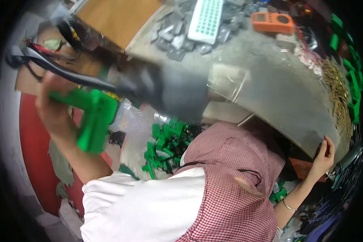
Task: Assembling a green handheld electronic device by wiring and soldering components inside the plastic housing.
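Green moulded plastic, a chunky angular part, sits in my left hand, which is closed around its upper end and holds it up in the air, left of the bench and above the red floor. I judge it light and stiff, with hard edges that give a sure hold; the smooth faces may be a little slippery, so the thick middle block looks to me the best place to take it. Motion blurs it, and I cannot tell how my fingers lie on it.

A dark blurred cable or hose crosses just above that hand. Below the part lies a heap of small green plastic pieces beside crumpled clear wrap.

My right hand is apart from all that, its fingers curled against the lower edge of the grey curved bench, holding nothing that I can see. Along the bench's right rim runs a scatter of brass pins. Further back stand a white tray with green dots, grey blocks and an orange handheld meter.
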`<act>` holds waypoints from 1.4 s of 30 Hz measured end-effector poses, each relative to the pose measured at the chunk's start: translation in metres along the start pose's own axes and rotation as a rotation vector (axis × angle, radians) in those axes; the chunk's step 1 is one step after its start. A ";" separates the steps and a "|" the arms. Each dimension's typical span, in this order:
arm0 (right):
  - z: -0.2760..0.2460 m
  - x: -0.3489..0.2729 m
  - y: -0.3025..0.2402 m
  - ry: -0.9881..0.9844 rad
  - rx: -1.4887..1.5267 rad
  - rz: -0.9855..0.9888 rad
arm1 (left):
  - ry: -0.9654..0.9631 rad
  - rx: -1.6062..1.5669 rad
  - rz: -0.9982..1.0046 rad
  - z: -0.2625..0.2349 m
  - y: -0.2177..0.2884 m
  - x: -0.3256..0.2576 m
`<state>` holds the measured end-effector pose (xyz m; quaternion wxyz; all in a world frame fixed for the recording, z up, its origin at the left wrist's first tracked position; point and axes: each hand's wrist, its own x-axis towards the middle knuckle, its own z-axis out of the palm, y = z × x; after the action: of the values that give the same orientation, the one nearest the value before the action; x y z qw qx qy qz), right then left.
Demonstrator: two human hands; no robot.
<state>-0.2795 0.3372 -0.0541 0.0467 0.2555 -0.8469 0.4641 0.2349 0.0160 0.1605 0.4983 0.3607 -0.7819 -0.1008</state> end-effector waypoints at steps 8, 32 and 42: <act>0.008 0.011 0.037 -0.105 -0.124 -0.088 | -0.773 0.012 -0.772 0.030 -0.179 -0.213; -0.032 0.011 0.029 0.067 -0.208 -0.093 | -1.438 0.263 -0.833 0.254 -0.257 -0.430; -0.007 -0.010 0.003 0.006 0.033 0.077 | 0.065 0.175 -0.071 0.171 -0.197 -0.136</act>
<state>-0.2731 0.3486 -0.0556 0.0270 0.2221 -0.8482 0.4800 0.2141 -0.0697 -0.1203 0.4862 0.4334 -0.7578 -0.0380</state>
